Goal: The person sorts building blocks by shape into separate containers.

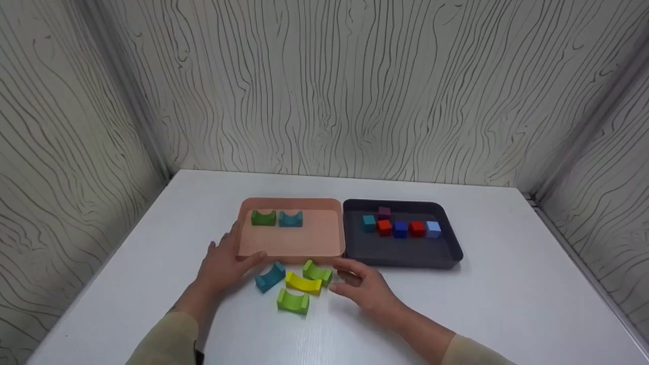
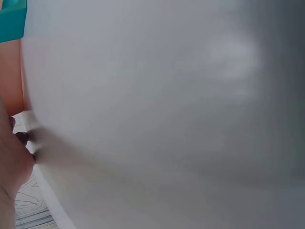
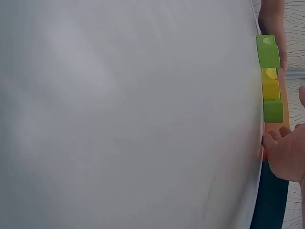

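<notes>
Lower centre: my left hand [image 1: 223,266], extended, touches pink tray [image 1: 304,243]; my loose right hand [image 1: 372,291], hurried, could topple adjacent lime block [image 1: 316,274].

Curved blocks [image 1: 303,285]: two lime, one yellow, two teal-blue, one deeper green. Left tray [image 1: 319,239] salmon-pink, right tray [image 1: 400,256] near-black — cubes [image 1: 400,229] teal, plum, red, blue, pale blue. Counter [image 1: 507,253] white; walls [image 1: 324,101] pale grey, dark wood-grain lines.

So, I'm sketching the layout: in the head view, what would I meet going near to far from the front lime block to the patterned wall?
Front lime block, yellow block, rear lime block, pink tray, patterned wall. Loose blue block left out: its place overlaps.
</notes>
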Tool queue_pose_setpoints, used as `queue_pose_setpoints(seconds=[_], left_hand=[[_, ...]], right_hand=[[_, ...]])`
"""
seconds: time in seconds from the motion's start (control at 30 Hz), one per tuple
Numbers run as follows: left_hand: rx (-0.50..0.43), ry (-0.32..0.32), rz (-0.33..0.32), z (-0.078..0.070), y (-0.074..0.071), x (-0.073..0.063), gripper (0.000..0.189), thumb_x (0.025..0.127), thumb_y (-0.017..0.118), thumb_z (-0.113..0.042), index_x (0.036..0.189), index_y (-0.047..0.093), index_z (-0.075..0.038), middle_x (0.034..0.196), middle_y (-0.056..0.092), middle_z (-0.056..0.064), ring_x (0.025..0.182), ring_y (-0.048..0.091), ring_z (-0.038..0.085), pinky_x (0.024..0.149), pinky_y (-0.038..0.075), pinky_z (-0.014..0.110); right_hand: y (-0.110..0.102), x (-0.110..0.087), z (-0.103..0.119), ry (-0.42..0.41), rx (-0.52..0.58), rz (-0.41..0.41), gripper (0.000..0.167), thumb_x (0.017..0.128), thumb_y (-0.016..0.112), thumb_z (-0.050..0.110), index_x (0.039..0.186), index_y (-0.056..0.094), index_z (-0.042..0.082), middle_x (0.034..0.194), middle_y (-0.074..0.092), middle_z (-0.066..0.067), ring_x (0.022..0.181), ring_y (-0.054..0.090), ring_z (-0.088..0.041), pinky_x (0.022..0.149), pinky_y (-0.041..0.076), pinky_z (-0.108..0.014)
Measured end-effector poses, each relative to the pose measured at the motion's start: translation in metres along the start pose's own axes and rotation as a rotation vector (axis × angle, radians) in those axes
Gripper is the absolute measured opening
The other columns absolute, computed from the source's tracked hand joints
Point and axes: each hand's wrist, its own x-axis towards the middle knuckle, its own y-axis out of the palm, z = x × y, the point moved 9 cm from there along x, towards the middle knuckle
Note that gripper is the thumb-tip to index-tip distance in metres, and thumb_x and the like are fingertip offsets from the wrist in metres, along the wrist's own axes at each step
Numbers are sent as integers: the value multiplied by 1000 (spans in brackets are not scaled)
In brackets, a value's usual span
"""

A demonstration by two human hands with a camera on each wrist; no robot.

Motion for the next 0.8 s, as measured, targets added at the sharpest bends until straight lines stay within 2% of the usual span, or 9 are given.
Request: queue_pose_setpoints(seconds=[0.23,0.33,0.8], left_hand=[[14,-40,17,3,2,-1,117,92,63,-76,171,8,-10,172,29,20,158,25,44,127,3,67],[14,-37,20,4,3,0,118,92,62,-77,171,8,-10,171,30,20,158,25,45,126,3,67],[-4,-34,32,5,3,1,117,92,63,-77,172,6,-14,173,28,17,158,24,43,125,2,69]], right_hand=[[4,7,-4,-5,36,-1,59,96,82,17,151,60,13,158,52,-13,150,45,-36,110,49,-33],[5,7,-4,-4,32,-7,58,96,81,17,150,60,14,158,52,-12,150,45,-35,110,48,-32],[8,14,-2,-36,-67,-53,53,96,80,12,147,64,18,150,60,-8,144,52,-32,112,48,-36]])
